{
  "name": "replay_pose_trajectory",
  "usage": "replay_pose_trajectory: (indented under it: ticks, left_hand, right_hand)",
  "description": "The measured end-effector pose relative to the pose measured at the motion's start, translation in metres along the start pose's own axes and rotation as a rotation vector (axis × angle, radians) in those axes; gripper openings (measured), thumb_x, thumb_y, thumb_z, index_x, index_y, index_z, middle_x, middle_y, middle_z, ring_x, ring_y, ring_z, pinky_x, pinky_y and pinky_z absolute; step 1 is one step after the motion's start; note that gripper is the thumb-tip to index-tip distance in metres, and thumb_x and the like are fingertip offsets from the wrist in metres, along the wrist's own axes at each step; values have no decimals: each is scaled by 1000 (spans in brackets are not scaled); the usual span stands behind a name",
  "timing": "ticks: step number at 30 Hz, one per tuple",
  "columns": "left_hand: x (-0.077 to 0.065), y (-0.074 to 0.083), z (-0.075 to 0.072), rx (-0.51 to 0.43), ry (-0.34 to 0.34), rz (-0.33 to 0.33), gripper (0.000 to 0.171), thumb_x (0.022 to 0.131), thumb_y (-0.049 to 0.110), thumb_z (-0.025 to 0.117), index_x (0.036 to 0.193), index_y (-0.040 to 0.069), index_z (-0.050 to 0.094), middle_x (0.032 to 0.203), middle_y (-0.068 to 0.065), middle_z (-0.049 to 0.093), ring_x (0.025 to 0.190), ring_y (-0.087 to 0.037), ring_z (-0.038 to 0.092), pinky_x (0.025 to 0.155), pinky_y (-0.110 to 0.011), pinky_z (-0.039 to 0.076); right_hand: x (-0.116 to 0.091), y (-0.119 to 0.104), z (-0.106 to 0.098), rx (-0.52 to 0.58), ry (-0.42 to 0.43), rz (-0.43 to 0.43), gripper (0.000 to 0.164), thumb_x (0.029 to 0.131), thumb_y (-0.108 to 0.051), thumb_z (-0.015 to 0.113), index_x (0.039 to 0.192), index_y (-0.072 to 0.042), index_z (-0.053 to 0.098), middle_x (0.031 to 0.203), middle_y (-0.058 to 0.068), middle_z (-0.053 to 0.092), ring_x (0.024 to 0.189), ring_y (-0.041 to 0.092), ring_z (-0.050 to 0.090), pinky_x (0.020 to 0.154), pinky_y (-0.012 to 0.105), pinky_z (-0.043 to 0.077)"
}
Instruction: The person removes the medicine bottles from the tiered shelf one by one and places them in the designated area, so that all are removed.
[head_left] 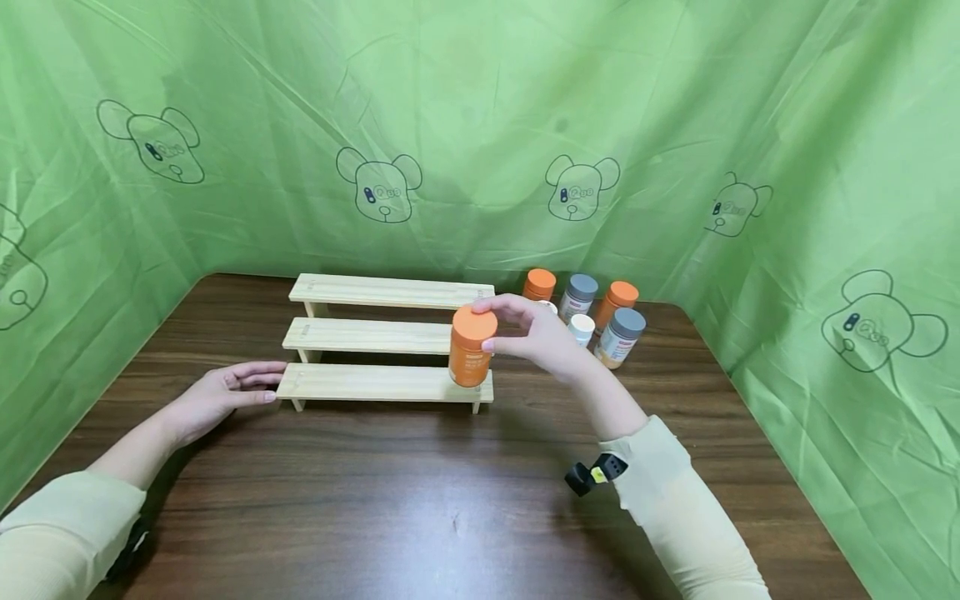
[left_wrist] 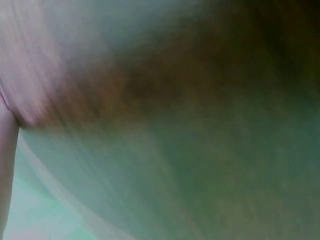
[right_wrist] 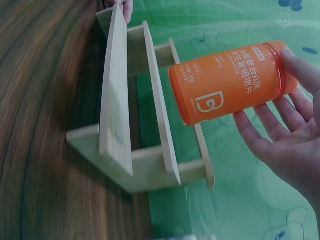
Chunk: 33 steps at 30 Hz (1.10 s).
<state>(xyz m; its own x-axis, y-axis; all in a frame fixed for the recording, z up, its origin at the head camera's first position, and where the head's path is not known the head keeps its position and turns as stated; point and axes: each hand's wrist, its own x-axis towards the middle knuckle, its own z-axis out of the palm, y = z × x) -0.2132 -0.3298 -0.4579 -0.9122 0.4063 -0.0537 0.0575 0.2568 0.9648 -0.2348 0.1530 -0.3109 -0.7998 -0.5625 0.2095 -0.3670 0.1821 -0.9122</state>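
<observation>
My right hand [head_left: 543, 337] holds an orange supplement bottle [head_left: 470, 358] by its lid, thumb on one side and fingers on the other. In the head view the bottle stands upright over the right end of the lowest board of a three-step wooden display rack [head_left: 375, 383]. The right wrist view shows the bottle's [right_wrist: 225, 85] white lettering and the bottle raised off the boards. My left hand [head_left: 217, 400] grips the left end of the rack's lowest board between thumb and fingers. The left wrist view is blurred, with only a strip of skin at its left edge.
Right of the rack, behind my right hand, several bottles stand grouped: orange ones [head_left: 540, 283], grey-lidded ones [head_left: 621, 337] and small white-capped ones [head_left: 581, 327]. The dark wooden table [head_left: 375, 500] is enclosed by green curtains [head_left: 480, 108] with bear drawings.
</observation>
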Motion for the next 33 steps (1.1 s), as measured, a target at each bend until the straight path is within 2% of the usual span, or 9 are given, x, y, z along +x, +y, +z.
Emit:
replay_pose_trajectory:
  ticks: [11,19,33]
  left_hand:
    - [0,1,1,2,1,4,53,92,9,60,140,-1,39,122,13,62,107,-1,59,85,-15,46]
    - [0,-1,-1,13,2,0,54,92,10,61,140,0,40,122,13,62,106,-3,60,85,-16,47]
    - [0,1,-1,18,1,1,53,92,10,60,140,0,39,122,14,62,108,1,58,86,-15,46]
  right_hand:
    - [-26,20,-22,-4,79,41,46,80,-12,76,122,-10,58,125,4,59,118,21,55,95,37,46]
    - [-41,42,-35,42,120,62,45,81,-5,73,123,-3,57,122,3,61,113,17,57,88,32,50]
    - [-62,69,-52,-14,184,165,47,80,-9,75,124,-3,57,121,3,61,113,14,56,91,30,48]
